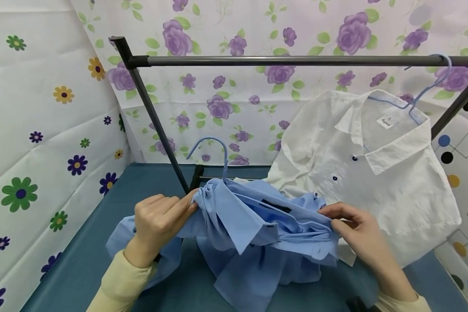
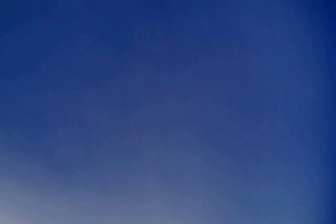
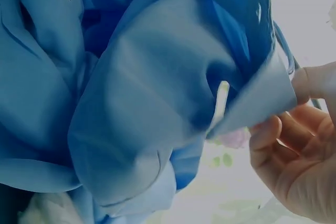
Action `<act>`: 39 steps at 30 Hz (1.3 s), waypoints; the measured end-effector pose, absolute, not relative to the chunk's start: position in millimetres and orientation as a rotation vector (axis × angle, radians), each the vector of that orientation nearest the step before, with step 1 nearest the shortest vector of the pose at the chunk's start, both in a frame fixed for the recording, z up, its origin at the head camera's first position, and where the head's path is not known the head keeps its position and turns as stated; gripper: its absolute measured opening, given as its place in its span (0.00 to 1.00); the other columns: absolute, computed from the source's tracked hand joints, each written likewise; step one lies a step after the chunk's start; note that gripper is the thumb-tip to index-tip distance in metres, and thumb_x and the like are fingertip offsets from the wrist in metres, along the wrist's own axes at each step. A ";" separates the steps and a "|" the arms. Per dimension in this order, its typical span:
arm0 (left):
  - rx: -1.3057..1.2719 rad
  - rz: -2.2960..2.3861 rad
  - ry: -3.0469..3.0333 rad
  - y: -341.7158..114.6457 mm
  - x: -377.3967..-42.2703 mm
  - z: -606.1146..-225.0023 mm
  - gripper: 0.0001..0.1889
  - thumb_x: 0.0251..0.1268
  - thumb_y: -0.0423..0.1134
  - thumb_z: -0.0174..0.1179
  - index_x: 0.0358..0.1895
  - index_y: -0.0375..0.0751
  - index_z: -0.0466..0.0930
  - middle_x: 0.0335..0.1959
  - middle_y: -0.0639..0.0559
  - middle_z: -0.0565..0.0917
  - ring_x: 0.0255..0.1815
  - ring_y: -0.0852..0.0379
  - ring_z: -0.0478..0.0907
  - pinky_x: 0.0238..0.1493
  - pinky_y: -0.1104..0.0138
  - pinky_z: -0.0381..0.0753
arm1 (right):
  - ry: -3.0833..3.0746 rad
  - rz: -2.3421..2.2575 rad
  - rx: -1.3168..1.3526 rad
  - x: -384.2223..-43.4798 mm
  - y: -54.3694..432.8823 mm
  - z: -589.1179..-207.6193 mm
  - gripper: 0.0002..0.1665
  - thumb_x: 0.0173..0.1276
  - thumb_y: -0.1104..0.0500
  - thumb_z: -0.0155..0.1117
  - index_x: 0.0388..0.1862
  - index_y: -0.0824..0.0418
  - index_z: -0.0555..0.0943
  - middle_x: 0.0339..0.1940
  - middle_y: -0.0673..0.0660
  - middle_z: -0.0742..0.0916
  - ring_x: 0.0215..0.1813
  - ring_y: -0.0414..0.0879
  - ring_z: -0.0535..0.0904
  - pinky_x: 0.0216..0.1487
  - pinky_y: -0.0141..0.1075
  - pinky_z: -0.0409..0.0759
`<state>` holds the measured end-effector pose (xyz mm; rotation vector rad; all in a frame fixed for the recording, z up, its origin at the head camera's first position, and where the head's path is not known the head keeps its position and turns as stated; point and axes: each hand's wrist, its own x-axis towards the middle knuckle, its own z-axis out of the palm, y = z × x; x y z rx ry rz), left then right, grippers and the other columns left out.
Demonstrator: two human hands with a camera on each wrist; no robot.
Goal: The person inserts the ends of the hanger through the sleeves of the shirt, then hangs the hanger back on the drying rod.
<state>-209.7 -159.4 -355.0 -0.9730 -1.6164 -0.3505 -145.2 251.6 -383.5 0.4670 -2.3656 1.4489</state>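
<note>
A light blue shirt (image 1: pixel 238 221) with a pointed collar is bunched up between my two hands. The hook of a blue hanger (image 1: pixel 225 156) sticks up from its neck, off the rail. My left hand (image 1: pixel 160 221) pinches the shirt on the left side of the collar. On the right, my right hand (image 1: pixel 359 229) pinches the shirt's edge between thumb and fingers. The right wrist view shows the right hand (image 3: pixel 299 145) at a fold of the blue cloth (image 3: pixel 142 77). Blurred blue fills the left wrist view, and the left hand is hidden there.
A grey rail (image 1: pixel 277 61) on a black-jointed rack spans the back. At its right end a white shirt (image 1: pixel 374 182) hangs from another blue hanger (image 1: pixel 425 91), close beside my right hand. Below lies a dark teal tabletop (image 1: pixel 101 242), with flowered sheets (image 1: pixel 218 86) behind.
</note>
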 end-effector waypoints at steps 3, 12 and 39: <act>-0.982 -0.347 -1.600 -158.9 -209.6 -354.9 0.17 0.78 0.43 0.57 0.40 0.35 0.91 0.08 0.54 0.62 0.06 0.59 0.56 0.11 0.69 0.56 | -2.293 1.380 0.401 -143.0 247.9 -378.7 0.17 0.65 0.79 0.59 0.41 0.63 0.87 0.37 0.49 0.88 0.36 0.39 0.83 0.35 0.26 0.79; -0.910 -0.332 -1.478 -155.4 -204.8 -350.4 0.15 0.75 0.41 0.60 0.38 0.33 0.91 0.08 0.52 0.60 0.07 0.55 0.60 0.11 0.65 0.61 | -2.363 1.150 0.392 -143.9 240.3 -366.1 0.21 0.65 0.76 0.59 0.38 0.52 0.88 0.34 0.46 0.88 0.34 0.37 0.81 0.34 0.25 0.76; -0.938 -0.460 -1.529 -161.4 -210.0 -358.8 0.16 0.75 0.42 0.60 0.35 0.34 0.91 0.07 0.55 0.63 0.07 0.59 0.62 0.12 0.68 0.64 | -2.134 1.536 0.957 -128.1 248.4 -365.1 0.22 0.68 0.85 0.50 0.58 0.77 0.77 0.50 0.57 0.88 0.52 0.43 0.84 0.53 0.29 0.79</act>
